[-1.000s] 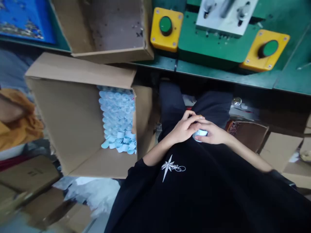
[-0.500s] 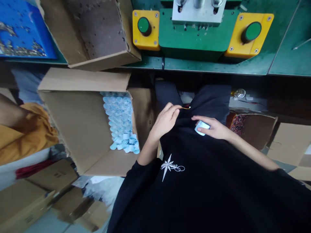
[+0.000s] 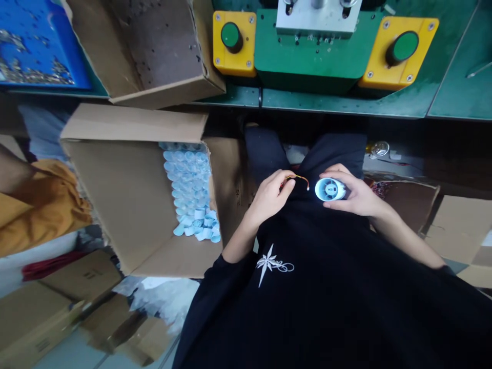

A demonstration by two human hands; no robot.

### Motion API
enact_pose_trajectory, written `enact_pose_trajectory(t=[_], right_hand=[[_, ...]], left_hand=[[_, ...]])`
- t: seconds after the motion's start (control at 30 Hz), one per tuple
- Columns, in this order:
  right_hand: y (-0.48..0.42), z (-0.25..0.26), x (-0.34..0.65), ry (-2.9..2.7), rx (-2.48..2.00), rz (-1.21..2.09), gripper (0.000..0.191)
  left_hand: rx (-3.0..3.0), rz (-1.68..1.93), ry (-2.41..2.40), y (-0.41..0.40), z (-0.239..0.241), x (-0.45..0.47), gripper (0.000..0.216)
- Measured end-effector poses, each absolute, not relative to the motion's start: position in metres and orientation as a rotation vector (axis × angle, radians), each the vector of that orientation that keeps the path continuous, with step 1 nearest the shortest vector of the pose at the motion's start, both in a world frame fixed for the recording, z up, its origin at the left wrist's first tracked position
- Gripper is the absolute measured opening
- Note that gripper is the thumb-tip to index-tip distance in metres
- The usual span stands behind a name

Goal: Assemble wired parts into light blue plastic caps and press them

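Observation:
Over my lap, my left hand (image 3: 272, 197) is closed on a thin red and yellow wire lead (image 3: 302, 178) with a small white connector at its free end. That end points towards a light blue plastic cup-shaped housing (image 3: 329, 189), which my right hand (image 3: 355, 192) grips around its side. The housing's open mouth faces left, showing ribs and a round hub inside. A small gap separates the connector from the housing. Left of my hands, a cardboard box (image 3: 134, 205) holds rows of similar light blue parts (image 3: 188, 179).
Ahead is a green bench with a press (image 3: 315, 56) between two yellow button boxes (image 3: 234, 43). A blue tray (image 3: 49, 46) of metal bits and another carton (image 3: 154, 46) stand at its left. A box with wires (image 3: 407, 202) is at right. Another person's arm (image 3: 15, 171) shows far left.
My right hand has turned the blue housing so its open mouth shows, and moved slightly right. My left hand has shifted a little right and down with the wire lead.

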State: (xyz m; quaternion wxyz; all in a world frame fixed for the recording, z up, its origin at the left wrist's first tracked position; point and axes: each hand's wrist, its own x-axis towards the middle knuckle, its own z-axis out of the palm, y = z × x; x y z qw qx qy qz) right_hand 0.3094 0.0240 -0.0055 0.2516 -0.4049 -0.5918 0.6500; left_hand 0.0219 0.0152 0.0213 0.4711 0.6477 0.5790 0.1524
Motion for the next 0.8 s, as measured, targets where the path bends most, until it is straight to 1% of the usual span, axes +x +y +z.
enact_pose_trajectory(t=[0.13,0.23,0.33,0.43,0.5,0.67,0.8], right_hand=[[0.019,-0.016,0.302,-1.616,-1.096,1.740,0.062],[0.017,-0.021,0.300,-1.629,-1.061,1.752,0.063],[0.016,-0.023,0.298,-1.622,-1.041,1.749,0.064],[0.013,-0.023,0.296,-1.566,-1.040,1.742,0.062],[0.011,-0.023,0.294,-1.495,-1.047,1.733,0.061],[0.011,-0.021,0.288,-1.428,-1.069,1.633,0.059],[0.013,-0.017,0.283,-1.449,-1.080,1.577,0.062]], left_hand=[[1.611,0.328,1.316,0.015,0.027,0.016,0.046],[1.625,0.316,1.220,0.014,0.027,0.015,0.048],[1.584,0.453,1.218,0.011,0.024,0.018,0.041],[1.580,0.703,1.243,0.011,0.022,0.021,0.021],[1.626,0.828,1.225,0.012,0.024,0.022,0.014],[1.775,1.000,1.158,0.011,0.034,0.021,0.021],[1.828,1.081,1.084,0.007,0.038,0.023,0.021]])
